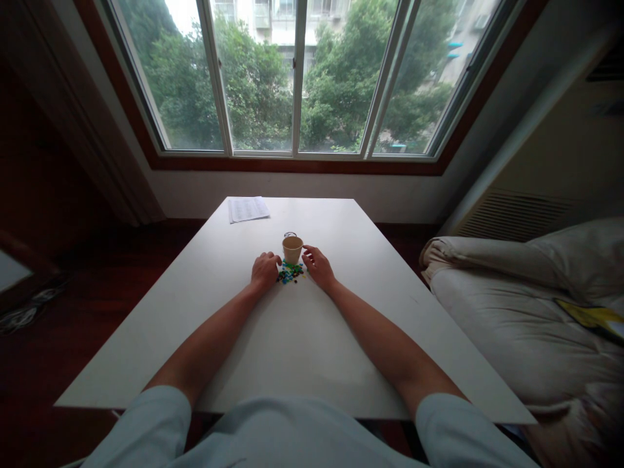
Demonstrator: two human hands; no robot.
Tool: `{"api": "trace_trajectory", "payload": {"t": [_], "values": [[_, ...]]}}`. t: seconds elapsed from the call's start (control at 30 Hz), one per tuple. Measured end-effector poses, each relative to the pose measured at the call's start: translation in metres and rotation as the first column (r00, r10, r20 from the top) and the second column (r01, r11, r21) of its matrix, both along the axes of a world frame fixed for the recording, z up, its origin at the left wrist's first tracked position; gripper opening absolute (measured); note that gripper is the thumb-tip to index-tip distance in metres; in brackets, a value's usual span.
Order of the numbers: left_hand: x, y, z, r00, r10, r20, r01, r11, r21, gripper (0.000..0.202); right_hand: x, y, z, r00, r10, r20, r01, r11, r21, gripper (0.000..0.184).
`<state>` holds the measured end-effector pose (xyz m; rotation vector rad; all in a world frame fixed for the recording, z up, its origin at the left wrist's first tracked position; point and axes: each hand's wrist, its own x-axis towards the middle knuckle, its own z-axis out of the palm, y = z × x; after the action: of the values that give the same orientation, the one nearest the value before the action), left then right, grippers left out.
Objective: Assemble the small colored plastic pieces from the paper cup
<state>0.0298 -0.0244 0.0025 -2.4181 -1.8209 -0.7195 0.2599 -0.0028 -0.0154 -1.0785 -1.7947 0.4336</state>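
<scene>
A small tan paper cup (292,251) stands upright near the middle of the white table (302,351). Just in front of it lies a loose pile of small blue, green, yellow and dark pieces (291,273), too small to name. My left hand (266,269) rests at the pile's left edge, its fingers curled inward; whatever is under the fingertips is hidden. On the other side, my right hand (318,265) has its fingers apart, with the fingertips close to the cup's right side; whether they touch it I cannot tell.
Behind the cup lies a thin dark looped item (290,234), not clear in kind. Papers (247,209) lie at the table's far left corner. A beige sofa (517,299) stands to the right, and a wide window (297,78) is beyond the table.
</scene>
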Motion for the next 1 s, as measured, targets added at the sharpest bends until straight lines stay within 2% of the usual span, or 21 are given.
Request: {"api": "trace_trajectory", "payload": {"t": [0.13,0.27,0.4,0.6,0.77,0.83,0.93,1.0], "values": [[-0.004,0.000,0.000,0.994,0.111,-0.001,-0.111,0.992,-0.059,0.029,0.000,-0.002,0.003,1.000,-0.011,0.004,0.011,1.000,-0.015,0.041],[-0.005,0.001,-0.003,0.990,0.138,-0.001,-0.137,0.980,-0.142,0.027,0.000,-0.004,0.005,1.000,-0.010,0.007,0.010,1.000,-0.016,0.042],[-0.003,0.002,-0.005,0.990,0.142,0.011,-0.138,0.976,-0.166,0.029,0.000,-0.004,0.006,1.000,-0.016,0.020,0.016,1.000,-0.022,0.042],[0.000,0.001,-0.004,0.997,0.083,0.011,-0.080,0.986,-0.146,0.021,-0.001,-0.006,0.008,0.999,-0.033,0.024,0.034,0.999,-0.035,0.042],[-0.002,0.002,-0.002,0.995,0.100,0.026,-0.095,0.986,-0.138,0.024,0.000,-0.007,0.012,0.985,-0.151,0.082,0.149,0.988,0.030,0.030],[-0.007,0.006,0.000,0.991,0.122,0.050,-0.114,0.983,-0.146,0.025,0.001,-0.007,0.012,0.973,-0.192,0.131,0.185,0.981,0.062,0.033],[-0.021,0.013,0.005,0.986,0.151,0.075,-0.130,0.964,-0.230,0.028,0.002,-0.006,0.011,0.967,-0.189,0.170,0.177,0.981,0.083,0.036],[-0.030,0.016,0.009,0.993,0.097,0.061,-0.074,0.952,-0.297,0.028,0.002,-0.006,0.010,0.969,-0.173,0.177,0.160,0.984,0.084,0.037]]}}
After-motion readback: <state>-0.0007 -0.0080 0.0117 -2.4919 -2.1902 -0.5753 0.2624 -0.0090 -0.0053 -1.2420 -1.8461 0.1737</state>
